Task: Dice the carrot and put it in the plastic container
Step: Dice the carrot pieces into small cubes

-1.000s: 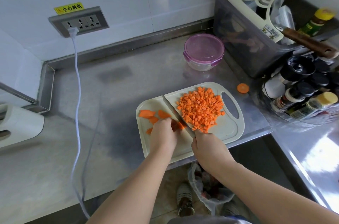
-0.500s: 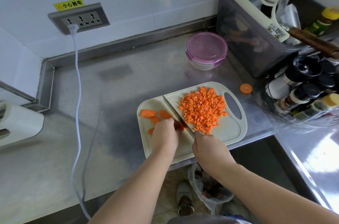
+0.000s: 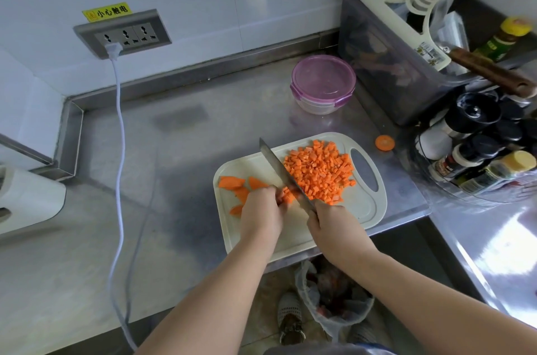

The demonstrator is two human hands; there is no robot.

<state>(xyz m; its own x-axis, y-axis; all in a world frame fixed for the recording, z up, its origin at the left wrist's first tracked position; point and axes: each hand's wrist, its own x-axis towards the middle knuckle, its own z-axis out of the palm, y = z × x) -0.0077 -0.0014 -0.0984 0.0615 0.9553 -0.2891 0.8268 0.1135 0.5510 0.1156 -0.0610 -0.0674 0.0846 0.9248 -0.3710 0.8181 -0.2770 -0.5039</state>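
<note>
Cutting board (image 3: 364, 211) holds the diced carrot heap (image 3: 319, 171) short of the lidded plastic container (image 3: 322, 83); left hand (image 3: 261, 211) curls over mostly hidden carrot strips (image 3: 287, 195), right hand (image 3: 334, 222) grips the knife (image 3: 280, 171), handle hidden, blade tip slightly farther back than before.

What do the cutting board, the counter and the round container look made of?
Cutting board: probably matte plastic, pale with a moulded handle slot. Counter: stainless steel, grey with dull reflections. Container: seemingly clear plastic, translucent purple clip-on lid.
</note>
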